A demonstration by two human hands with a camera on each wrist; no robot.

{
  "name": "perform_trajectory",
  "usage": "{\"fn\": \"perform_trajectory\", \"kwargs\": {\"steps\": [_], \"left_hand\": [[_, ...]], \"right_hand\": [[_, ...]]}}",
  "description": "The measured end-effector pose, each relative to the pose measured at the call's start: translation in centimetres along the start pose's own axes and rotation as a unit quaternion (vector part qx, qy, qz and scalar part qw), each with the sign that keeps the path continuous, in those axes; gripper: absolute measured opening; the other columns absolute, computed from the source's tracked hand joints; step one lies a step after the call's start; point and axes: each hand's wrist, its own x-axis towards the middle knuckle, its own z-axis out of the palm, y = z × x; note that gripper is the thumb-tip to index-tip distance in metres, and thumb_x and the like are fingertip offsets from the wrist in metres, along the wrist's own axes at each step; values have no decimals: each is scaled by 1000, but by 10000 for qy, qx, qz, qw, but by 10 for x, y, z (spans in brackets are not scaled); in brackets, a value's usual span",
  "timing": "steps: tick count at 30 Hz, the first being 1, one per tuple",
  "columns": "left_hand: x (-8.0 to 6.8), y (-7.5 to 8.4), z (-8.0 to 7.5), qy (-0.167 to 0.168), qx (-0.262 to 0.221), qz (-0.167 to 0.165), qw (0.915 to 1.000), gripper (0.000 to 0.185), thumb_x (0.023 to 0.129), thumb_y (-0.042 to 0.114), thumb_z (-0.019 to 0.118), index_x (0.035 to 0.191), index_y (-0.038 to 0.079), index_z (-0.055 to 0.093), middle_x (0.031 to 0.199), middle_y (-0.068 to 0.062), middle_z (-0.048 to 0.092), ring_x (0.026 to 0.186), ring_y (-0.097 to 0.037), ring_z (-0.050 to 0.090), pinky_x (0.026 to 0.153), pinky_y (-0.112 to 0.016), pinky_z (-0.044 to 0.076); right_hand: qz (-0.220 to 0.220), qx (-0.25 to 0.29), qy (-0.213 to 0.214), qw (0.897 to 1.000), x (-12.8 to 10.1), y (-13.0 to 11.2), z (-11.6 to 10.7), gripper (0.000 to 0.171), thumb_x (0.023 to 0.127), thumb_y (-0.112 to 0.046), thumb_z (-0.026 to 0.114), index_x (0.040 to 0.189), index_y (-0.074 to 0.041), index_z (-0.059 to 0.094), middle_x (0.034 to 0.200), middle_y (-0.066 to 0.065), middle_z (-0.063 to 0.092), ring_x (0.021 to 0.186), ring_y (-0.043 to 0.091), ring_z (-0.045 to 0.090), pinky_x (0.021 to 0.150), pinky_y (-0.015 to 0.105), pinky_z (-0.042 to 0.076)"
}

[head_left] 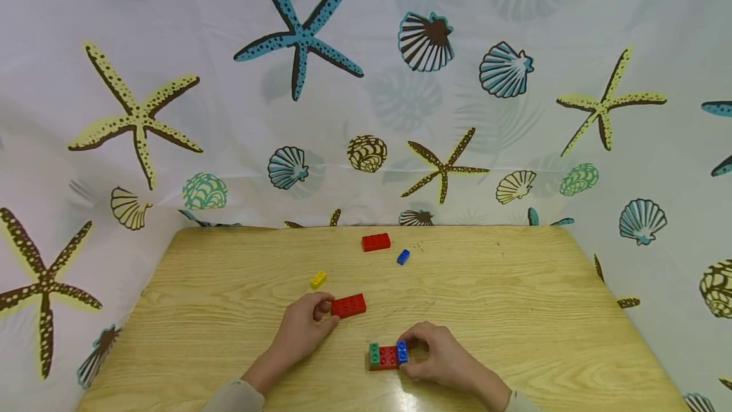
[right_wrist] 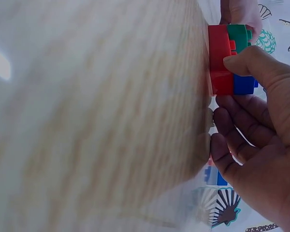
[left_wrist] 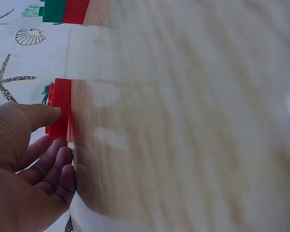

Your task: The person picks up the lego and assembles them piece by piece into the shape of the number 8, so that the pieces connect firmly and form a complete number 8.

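Note:
My left hand pinches the left end of a red building brick, studs up on the wooden table. In the left wrist view, the thumb lies against this brick's side. Closer to me, a second red brick carries a small green brick across its left end and a small blue brick across its right end. My right hand grips that right end. The right wrist view shows its thumb on the red brick's side, beside the blue brick.
Beyond my left hand lies a small yellow brick. Farther back on the table are another red brick and a small blue brick. A cloth printed with starfish and shells hangs around the back and sides.

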Motion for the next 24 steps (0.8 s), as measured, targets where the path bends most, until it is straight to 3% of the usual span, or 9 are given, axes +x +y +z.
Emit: {"fn": "perform_trajectory", "kwargs": {"steps": [10,24], "left_hand": [[0,0,2,105,-163,42,9998,31,90,12,84,118,7,73,97,-2,71,83,-12,63,73,-25,53],[-4,8,-1,-21,-775,-151,9969,28,92,16,83,117,10,72,97,1,74,85,-7,68,75,-23,57]], "right_hand": [[-4,-24,-7,10000,0,1,-3,33,86,-23,87,116,-16,75,113,-7,72,107,14,66,94,28,54],[15,-24,-78,10000,2,3,-7,34,86,-24,86,117,-15,75,115,-5,71,108,15,66,94,28,55]]}}
